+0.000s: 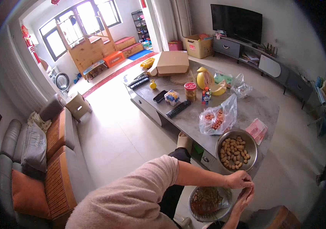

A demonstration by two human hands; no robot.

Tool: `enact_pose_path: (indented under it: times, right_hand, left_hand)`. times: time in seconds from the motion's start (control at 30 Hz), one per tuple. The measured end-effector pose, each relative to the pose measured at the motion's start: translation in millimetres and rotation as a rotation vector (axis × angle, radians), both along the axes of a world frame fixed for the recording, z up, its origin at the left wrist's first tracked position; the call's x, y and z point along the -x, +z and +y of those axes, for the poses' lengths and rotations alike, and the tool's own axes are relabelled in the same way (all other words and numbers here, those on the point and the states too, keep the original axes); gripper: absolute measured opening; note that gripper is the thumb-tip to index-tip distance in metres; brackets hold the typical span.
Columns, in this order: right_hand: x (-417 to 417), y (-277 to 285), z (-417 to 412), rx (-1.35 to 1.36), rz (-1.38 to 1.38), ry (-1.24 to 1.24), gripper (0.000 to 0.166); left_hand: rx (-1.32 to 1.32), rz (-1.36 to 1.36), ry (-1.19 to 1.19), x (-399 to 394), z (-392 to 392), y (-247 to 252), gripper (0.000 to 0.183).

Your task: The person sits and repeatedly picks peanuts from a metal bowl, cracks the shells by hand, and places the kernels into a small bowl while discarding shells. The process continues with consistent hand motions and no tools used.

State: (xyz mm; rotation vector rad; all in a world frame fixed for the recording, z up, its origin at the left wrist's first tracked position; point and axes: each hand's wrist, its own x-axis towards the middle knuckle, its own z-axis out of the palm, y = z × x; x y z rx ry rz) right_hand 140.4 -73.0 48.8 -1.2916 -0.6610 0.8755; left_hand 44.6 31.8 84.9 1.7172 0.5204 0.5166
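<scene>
My left hand [239, 179] and my right hand [246, 197] meet fingertip to fingertip, just past the near rim of a steel bowl [256, 148] that holds unshelled peanuts [234, 153]. Whatever may be between the fingers is too small to tell. Below and left of the hands, a second metal bowl [191, 213] holds peanut shells and skins [207, 200] with some clear plastic. On the table, a clear plastic bag [230, 107] of shelled reddish peanuts [218, 120] lies beside the steel bowl.
The grey coffee table [254, 106] also bears pink banknotes [257, 130], a black remote control [178, 108], a red-lidded jar [190, 91], an opened pomelo [204, 78], a puzzle cube [206, 96] and a cardboard box [172, 63]. A sofa [71, 160] stands at left, a TV cabinet [269, 64] behind.
</scene>
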Motion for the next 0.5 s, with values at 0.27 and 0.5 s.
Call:
enact_pose_path:
  times: [0.27, 0.5]
  right_hand:
    - [13.9, 8.5, 4.6, 0.009, 0.129, -0.025, 0.045]
    - [15.1, 3.7, 9.9, 0.029, 0.195, -0.058, 0.047]
  left_hand:
    - [-0.123, -0.061, 0.096, -8.4, -2.1, -21.7, 0.020]
    - [-0.154, -0.112, 0.187, -14.8, -6.7, -29.3, 0.016]
